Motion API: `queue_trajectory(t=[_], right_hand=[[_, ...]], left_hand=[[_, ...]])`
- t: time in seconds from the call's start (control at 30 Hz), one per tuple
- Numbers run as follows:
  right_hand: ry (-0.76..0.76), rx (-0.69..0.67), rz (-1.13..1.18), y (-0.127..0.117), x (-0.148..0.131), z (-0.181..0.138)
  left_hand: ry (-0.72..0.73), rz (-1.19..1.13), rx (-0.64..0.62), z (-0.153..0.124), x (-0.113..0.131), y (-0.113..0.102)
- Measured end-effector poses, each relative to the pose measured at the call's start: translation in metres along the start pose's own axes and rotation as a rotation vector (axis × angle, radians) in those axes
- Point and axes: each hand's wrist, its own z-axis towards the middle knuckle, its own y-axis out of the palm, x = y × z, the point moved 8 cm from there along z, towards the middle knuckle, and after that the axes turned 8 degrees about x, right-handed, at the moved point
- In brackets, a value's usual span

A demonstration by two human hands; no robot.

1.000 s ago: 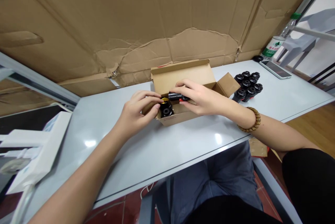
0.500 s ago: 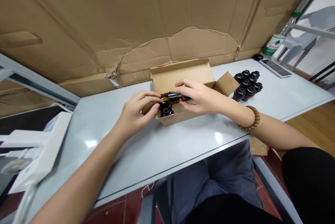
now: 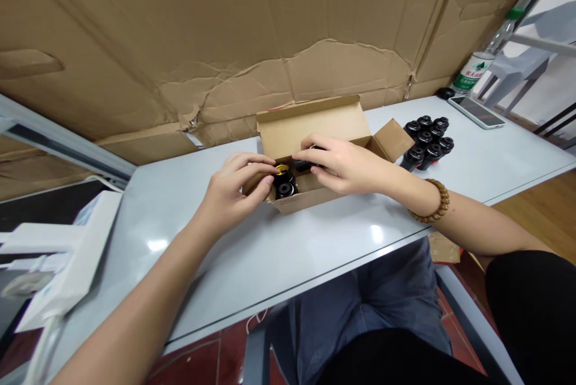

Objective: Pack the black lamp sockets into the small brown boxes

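Note:
A small open cardboard box (image 3: 306, 198) lies on the desk with its lid raised at the back. My left hand (image 3: 243, 184) curls over the box's left end, fingertips against a black cylindrical part with a yellow ring (image 3: 282, 170). Just in front of that one, another black cylindrical part (image 3: 286, 189) stands in the box. My right hand (image 3: 344, 166) grips a black cylindrical part (image 3: 303, 165) over the box interior, tilted nearly flat; the fingers hide much of it. To the right, several similar black parts (image 3: 425, 139) stand grouped on the desk.
On the pale desk (image 3: 234, 265), a phone (image 3: 477, 111) and a water bottle (image 3: 477, 67) stand at the far right. A white power strip (image 3: 76, 259) with plugs is at the left. Large cardboard (image 3: 270, 25) walls off the back. The box's side flap (image 3: 393, 139) sticks out rightward.
The part in my right hand has moved slightly lower into the box, and its end is more hidden. My left hand has stayed nearly still. The view has shifted slightly.

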Motion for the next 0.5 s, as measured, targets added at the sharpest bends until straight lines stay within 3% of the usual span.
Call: queue_trajectory(t=[0.17, 0.5], right_hand=[[0.099, -0.002, 0.018, 0.0014, 0.0064, 0.0008], [0.022, -0.011, 0.07, 0.0023, 0.0006, 0.0007]], left_hand=[[0.029, -0.004, 0.004, 0.0004, 0.0023, -0.0011], [-0.019, 0.006, -0.01, 0.0011, 0.0008, -0.0002]])
